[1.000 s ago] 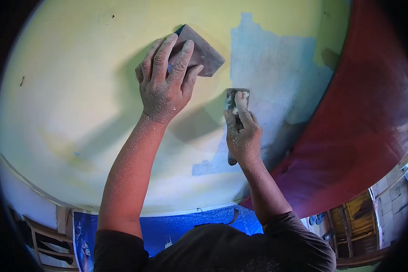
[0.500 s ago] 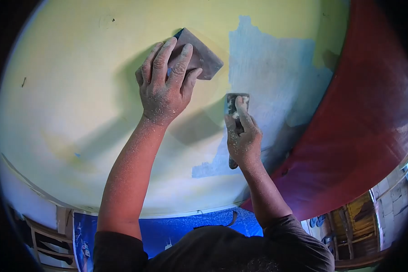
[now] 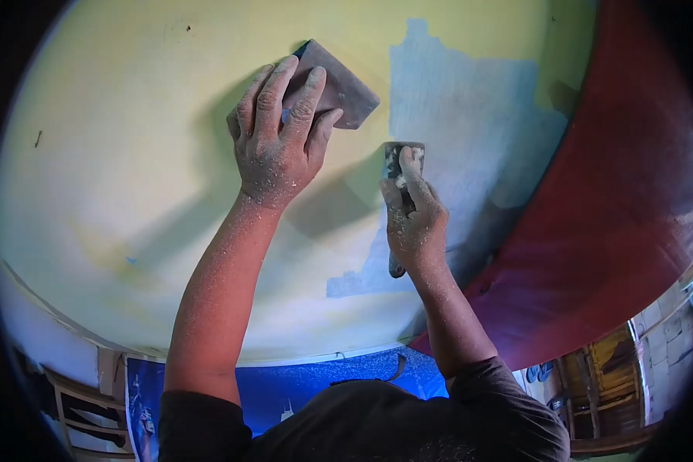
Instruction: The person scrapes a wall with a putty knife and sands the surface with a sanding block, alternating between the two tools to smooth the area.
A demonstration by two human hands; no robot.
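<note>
Near field, 6 o'clock: dark shirt [image 3: 377,427] of the person fills the bottom edge. Both forearms rise from it, dusted with pale powder.

Right hand [image 3: 414,223], just right of centre: fingers curled tight around the handle of a putty knife [image 3: 404,160], index finger laid straight up along the back of the blade. Butt of the handle shows below the fist, towards 6 o'clock. Blade is narrow and smeared with whitish filler, and its tip lies against the surface at the left edge of the blue patch [image 3: 462,115].

Left hand [image 3: 277,146], at 11 o'clock from centre: fingers spread and pressed flat on the back of a wide scraper [image 3: 343,88], thumb hooked against its lower edge, so the hand grips the tool. Scraper is a dark, flat rectangle, tilted, with one corner pointing towards 1 o'clock. It lies face-on to the yellow-green surface [image 3: 131,154]. Whether the blade touches it cannot be told.

The scraper and the knife are near each other but apart, with the scraper at 10 o'clock from the knife.

Far field: yellow-green surface covers 9 to 12 o'clock. The blue patch runs from 12 o'clock down past centre. Red surface [image 3: 624,192] at 3 o'clock. Blue sheet [image 3: 285,389] at 6–7 o'clock, behind the shoulders. Wooden frame [image 3: 73,412] at 8 o'clock. Wooden furniture [image 3: 600,385] at 4 o'clock.
</note>
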